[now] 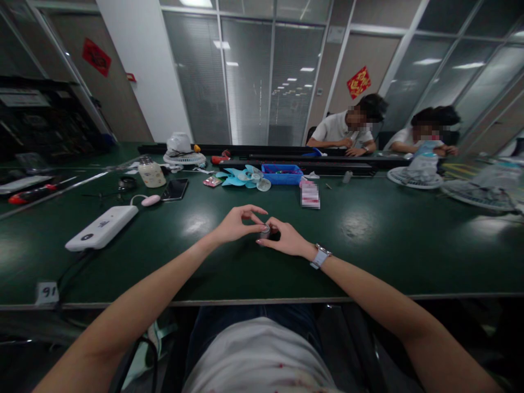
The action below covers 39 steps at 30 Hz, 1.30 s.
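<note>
My two hands meet over the dark green table point(368, 240), a short way in from its near edge. My left hand point(235, 224) pinches a small round grey part point(265, 231) from the left with thumb and forefinger, the other fingers curled above. My right hand point(286, 238), with a white watch point(320, 256) on the wrist, grips the same part from the right. The part is too small to name.
A white power bank point(102, 227) with a cable lies at the left. Farther back are a phone point(175, 189), a cream bottle point(151, 172), light blue fan blades point(244, 177), a blue tray point(282, 174) and a pink packet point(310, 194). Two people sit across the table at the right.
</note>
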Each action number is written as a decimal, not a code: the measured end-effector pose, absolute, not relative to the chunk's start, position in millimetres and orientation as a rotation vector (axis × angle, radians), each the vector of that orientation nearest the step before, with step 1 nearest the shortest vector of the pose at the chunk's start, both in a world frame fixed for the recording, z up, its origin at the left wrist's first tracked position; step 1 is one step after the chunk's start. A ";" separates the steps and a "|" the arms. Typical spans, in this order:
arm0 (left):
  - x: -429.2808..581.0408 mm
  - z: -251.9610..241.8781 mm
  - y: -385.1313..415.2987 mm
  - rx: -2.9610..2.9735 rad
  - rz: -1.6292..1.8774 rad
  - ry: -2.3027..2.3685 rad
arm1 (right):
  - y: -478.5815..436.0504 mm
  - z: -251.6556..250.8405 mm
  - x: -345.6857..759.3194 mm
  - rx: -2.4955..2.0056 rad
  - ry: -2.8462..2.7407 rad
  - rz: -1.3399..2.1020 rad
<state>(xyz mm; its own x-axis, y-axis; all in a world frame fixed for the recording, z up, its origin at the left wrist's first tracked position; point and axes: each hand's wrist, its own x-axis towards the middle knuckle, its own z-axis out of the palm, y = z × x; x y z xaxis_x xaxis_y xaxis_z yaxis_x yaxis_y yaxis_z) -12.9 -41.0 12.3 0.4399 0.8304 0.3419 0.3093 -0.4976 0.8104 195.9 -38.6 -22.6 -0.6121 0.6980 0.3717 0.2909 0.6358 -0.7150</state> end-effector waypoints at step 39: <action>-8.2 12.8 -45.4 1.966 0.971 0.844 | -36.4 -24.6 195.3 -0.817 -2.253 0.697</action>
